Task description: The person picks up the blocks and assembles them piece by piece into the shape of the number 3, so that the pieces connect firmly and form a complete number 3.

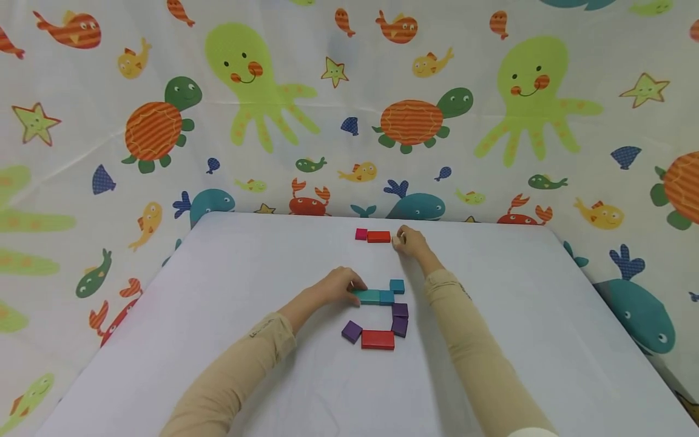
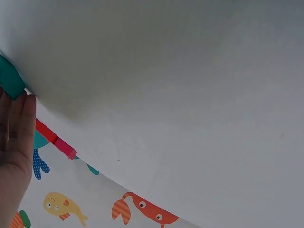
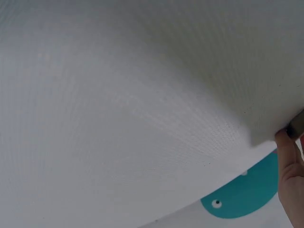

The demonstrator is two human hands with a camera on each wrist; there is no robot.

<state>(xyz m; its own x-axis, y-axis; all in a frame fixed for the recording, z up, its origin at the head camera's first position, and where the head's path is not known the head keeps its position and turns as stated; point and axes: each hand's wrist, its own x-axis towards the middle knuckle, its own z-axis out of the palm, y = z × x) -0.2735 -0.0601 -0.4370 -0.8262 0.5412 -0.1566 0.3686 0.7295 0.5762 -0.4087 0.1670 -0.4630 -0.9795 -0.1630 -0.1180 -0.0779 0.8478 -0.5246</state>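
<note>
In the head view my left hand (image 1: 337, 286) pinches the left end of a teal block (image 1: 369, 297), between thumb and fingers. A smaller blue block (image 1: 386, 297) meets that block's right end. The left wrist view shows the left hand (image 2: 18, 135) with its fingertips at the teal block (image 2: 11, 80); the thumb is hidden there. Farther back, my right hand (image 1: 414, 244) pinches a small beige block (image 1: 397, 242), just right of a red block (image 1: 379, 237). In the right wrist view the beige block (image 3: 297, 124) looks dark and is partly cut off.
A pink block (image 1: 361, 233) touches the far red block's left end. Nearer lie a blue cube (image 1: 397, 286), two purple blocks (image 1: 400, 310) in line, a larger red block (image 1: 378, 340) and a turned purple block (image 1: 352, 331). A sea-animal curtain (image 1: 327, 121) hangs behind the white table (image 1: 246, 261).
</note>
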